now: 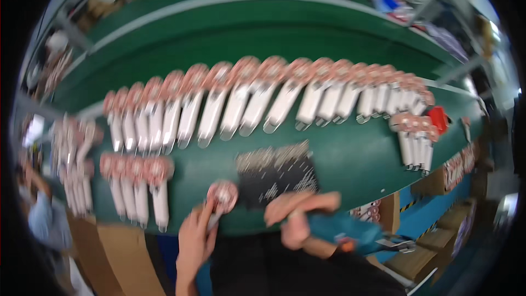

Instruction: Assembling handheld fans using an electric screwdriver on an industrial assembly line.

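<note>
My left hand (196,238) is closed round the white handle of a small handheld device with a pink round head (223,196), much like a handheld fan. Its index finger lies along the head. At the front edge of the table, my right hand (296,219) is curled against a teal power drill (342,230), which points away to the right; blur hides part of the grip. Right beside that hand lies a black mat (255,186) bearing many small silver screws (290,153), some in dense rows at its far side, others scattered.
A long curved row of similar pink-and-white devices (238,101) spans the green table (350,156). More lie in groups at left (137,178) and right (415,140), near a red object (438,119). Cardboard boxes (433,252) stand lower right. Another person (48,214) is at far left.
</note>
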### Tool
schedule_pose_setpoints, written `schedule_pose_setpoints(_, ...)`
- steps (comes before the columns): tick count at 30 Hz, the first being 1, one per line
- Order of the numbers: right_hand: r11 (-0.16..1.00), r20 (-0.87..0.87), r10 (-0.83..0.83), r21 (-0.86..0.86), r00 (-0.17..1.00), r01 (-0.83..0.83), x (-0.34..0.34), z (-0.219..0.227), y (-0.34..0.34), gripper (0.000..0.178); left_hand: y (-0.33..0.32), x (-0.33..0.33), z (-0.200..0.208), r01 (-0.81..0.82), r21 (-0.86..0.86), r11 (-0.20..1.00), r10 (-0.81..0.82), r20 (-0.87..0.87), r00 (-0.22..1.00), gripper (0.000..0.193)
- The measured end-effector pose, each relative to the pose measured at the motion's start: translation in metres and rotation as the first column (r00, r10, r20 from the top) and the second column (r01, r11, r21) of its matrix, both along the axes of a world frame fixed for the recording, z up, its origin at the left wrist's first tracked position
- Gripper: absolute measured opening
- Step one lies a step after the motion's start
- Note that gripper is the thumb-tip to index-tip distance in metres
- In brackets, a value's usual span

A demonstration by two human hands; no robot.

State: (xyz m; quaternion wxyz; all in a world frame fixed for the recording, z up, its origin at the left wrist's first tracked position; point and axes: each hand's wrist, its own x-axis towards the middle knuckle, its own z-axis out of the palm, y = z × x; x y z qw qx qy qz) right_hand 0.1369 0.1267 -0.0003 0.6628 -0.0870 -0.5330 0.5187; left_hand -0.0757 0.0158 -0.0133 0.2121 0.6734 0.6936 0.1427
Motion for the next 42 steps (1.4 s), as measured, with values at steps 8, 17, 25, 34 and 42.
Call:
schedule_pose_setpoints(8,0.898,0.143,-0.360,-0.216,0.922,0.384,-0.006,0.012,0.005,0.016,0.007,-0.006,-0.011,0.007,0.123,0.992,-0.015,0.066,0.998,0.059)
schedule_pose_setpoints(17,0.930,0.269,-0.266,-0.182,0.925,0.321,-0.028,-0.005,0.007,0.017,-0.015,-0.017,-0.021,0.015,0.071,0.997,-0.018,0.033,0.999,0.066)
schedule_pose_setpoints(25,0.858,0.361,-0.427,-0.128,0.829,0.497,-0.024,0.000,0.008,0.012,-0.008,-0.019,-0.025,0.034,0.051,0.998,-0.039,0.106,0.994,0.066)
schedule_pose_setpoints(34,0.816,0.368,-0.497,-0.111,0.786,0.568,0.009,-0.001,0.018,0.013,0.000,-0.014,-0.023,-0.038,0.040,0.998,0.033,0.129,0.991,0.058)
schedule_pose_setpoints(42,0.785,0.406,-0.491,-0.177,0.771,0.593,0.018,-0.009,0.018,0.014,-0.002,-0.011,-0.028,-0.033,0.053,0.998,0.029,0.076,0.997,0.060)
